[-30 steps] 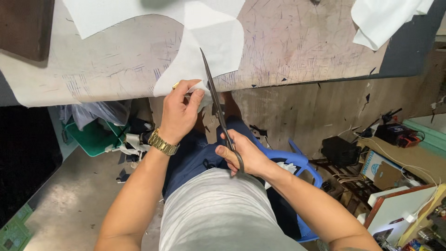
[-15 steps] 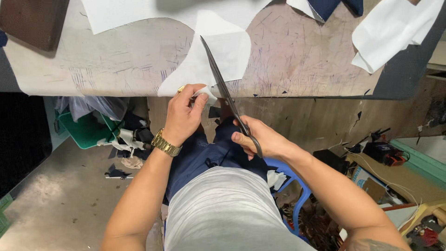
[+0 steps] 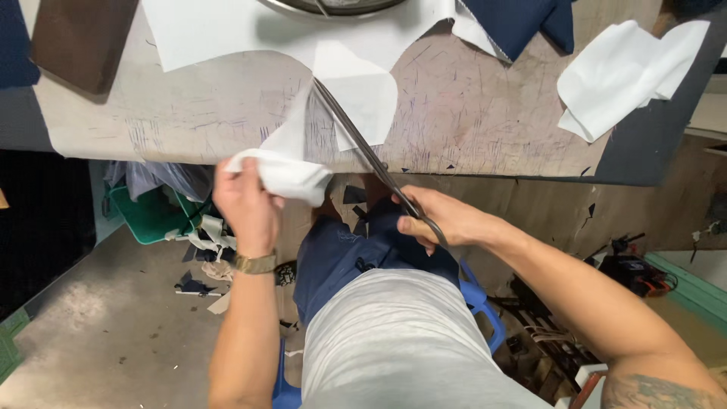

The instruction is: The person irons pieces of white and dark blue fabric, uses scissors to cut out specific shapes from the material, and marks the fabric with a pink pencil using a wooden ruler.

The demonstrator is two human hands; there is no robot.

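At near edge of worktable (image 3: pixel 469 129): left hand (image 3: pixel 246 204) closed around bunched end of white fabric piece (image 3: pixel 303 155), pulling it off table edge toward body. Right hand (image 3: pixel 443 220) wrapped shut around handles of long scissors (image 3: pixel 371 155), blades slanting up and left across fabric (blades look nearly together, tips hard to make out). Gold wristwatch (image 3: pixel 254 263) on left wrist. Second white cloth (image 3: pixel 621 76) well apart at right; navy fabric (image 3: pixel 522 23) at far edge; brown board (image 3: pixel 83 42) at left. Green crate (image 3: pixel 151 216) on floor below.
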